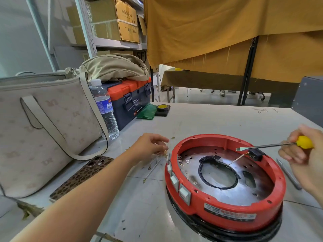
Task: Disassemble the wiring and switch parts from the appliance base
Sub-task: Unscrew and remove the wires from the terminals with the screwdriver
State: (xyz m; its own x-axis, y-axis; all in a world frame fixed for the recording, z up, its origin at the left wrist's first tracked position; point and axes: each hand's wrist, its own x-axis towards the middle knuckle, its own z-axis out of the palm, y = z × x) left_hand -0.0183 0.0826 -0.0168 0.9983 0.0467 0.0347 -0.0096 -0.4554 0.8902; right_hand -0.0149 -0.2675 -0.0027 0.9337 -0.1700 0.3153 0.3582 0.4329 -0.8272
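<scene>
Red appliance base (225,205) lying upside-down on the desk (218,119), near the front right, metal plate and centre hole showing. Right hand (305,154) wrapped round the yellow handle of a screwdriver (265,146), flat tip hovering just above the black connector block (256,154) on the far inner wall, where one thin wire (236,160) runs down toward the centre hole. Left hand (152,144) just beside the rim on the left, fingers (163,139) loosely curled over small bits on the desk; whether pinching one, impossible to tell. Probably best to steady the rim with the free hand, seat the tip squarely before turning or prying, and work gently so the wire comes off at its terminal and doesn't snap. White switches (185,193) set in the near-left wall, apparently not yet removed. Label (229,213) on the base front too blurred to read; toolbox (129,100) lettering and water bottle (104,109) label likewise unreadable. Faded pattern on the bag (43,130) resembling "LR", uncertain.
</scene>
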